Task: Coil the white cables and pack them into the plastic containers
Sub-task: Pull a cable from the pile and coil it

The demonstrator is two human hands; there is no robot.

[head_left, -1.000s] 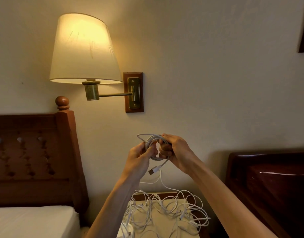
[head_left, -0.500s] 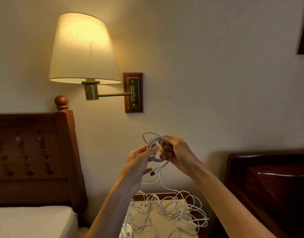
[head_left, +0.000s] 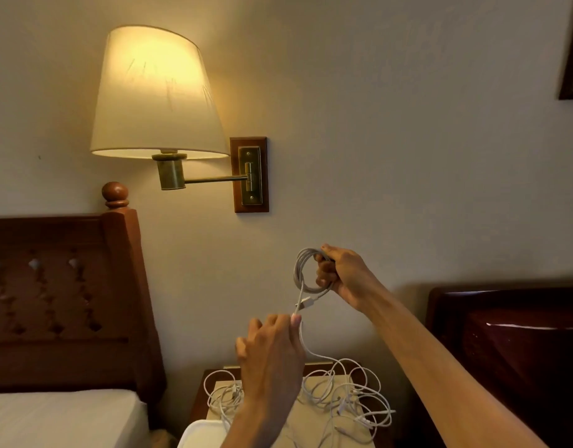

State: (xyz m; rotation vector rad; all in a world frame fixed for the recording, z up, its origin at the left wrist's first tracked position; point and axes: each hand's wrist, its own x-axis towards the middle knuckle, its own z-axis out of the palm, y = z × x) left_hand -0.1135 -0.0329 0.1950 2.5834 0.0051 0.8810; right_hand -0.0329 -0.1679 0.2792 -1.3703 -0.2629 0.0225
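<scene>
My right hand grips a small coil of white cable, held up in front of the wall. A loose tail of that cable runs down from the coil, past a connector plug. My left hand is below the coil and pinches this tail between thumb and fingertips. Farther down, a tangle of white cables lies on the nightstand. The rounded corner of a white plastic container shows at the bottom edge.
A lit wall lamp on a brass arm hangs above left. The wooden headboard and a white mattress are on the left. A dark glossy wooden piece stands at the right.
My left hand has let go of the coil and dropped down, sliding along the loose cable tail. My right hand still holds the coil, shifted slightly right.
</scene>
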